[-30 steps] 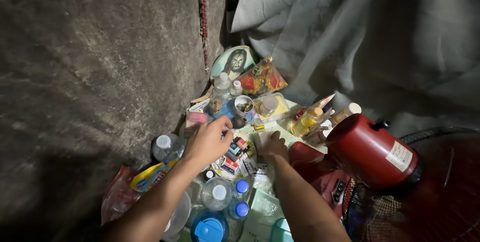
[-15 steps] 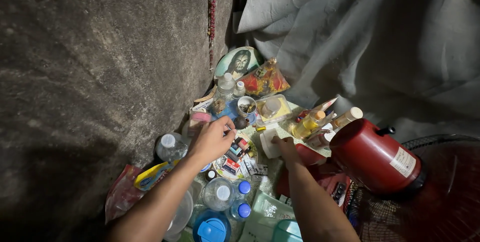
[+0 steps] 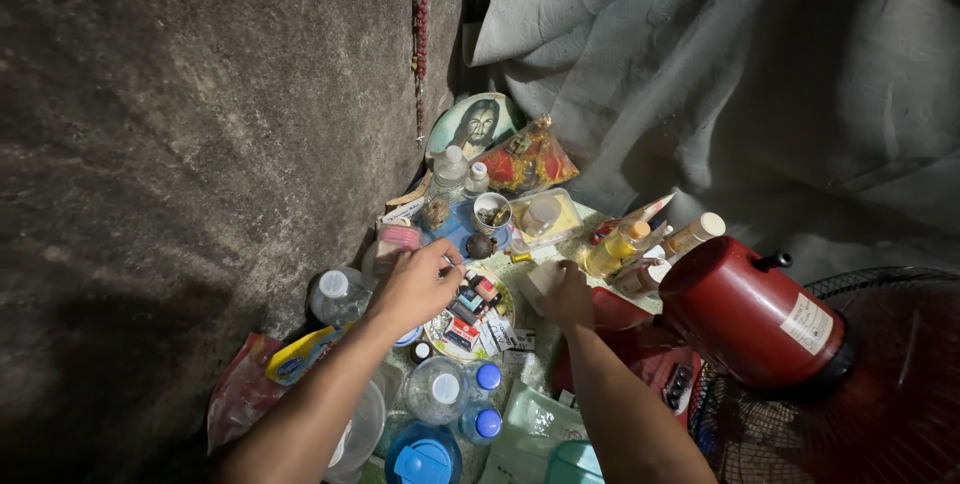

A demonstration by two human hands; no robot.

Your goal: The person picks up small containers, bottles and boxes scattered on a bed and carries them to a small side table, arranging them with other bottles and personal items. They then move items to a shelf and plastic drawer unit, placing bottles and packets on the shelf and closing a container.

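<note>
The scene is a dim corner: a rough grey wall (image 3: pixel 200 144) fills the left, a string of dark red beads (image 3: pixel 420 34) hangs down it, and a pale patterned cloth (image 3: pixel 720 64) drapes across the back and right. Below, a small table (image 3: pixel 575 256) with a light floral cover is crowded nearly edge to edge.

The left hand (image 3: pixel 415 289) hovers over a round tray (image 3: pixel 470 319) of small bottles and packets, fingers pinched narrowly on a thin pale stick whose tip pokes out by the thumb; what it is cannot be told. The right hand (image 3: pixel 562 294) rests just right of the tray, curled around a small white tub (image 3: pixel 535 279) that it touches and partly hides.

Behind the hands stand a cup (image 3: pixel 490 212) of small bits, a clear box (image 3: pixel 545 216) with a yellow base, a yellow bottle (image 3: pixel 615 244), and a round picture plate (image 3: pixel 476 126) leaning in the corner beside a red-and-gold wrapped figure (image 3: pixel 525 159). Blue-capped bottles (image 3: pixel 480 399) cluster near the front edge. A red jug (image 3: pixel 750 314) lies tilted at the right, beside a fan's wire grille (image 3: pixel 880 384)
</note>
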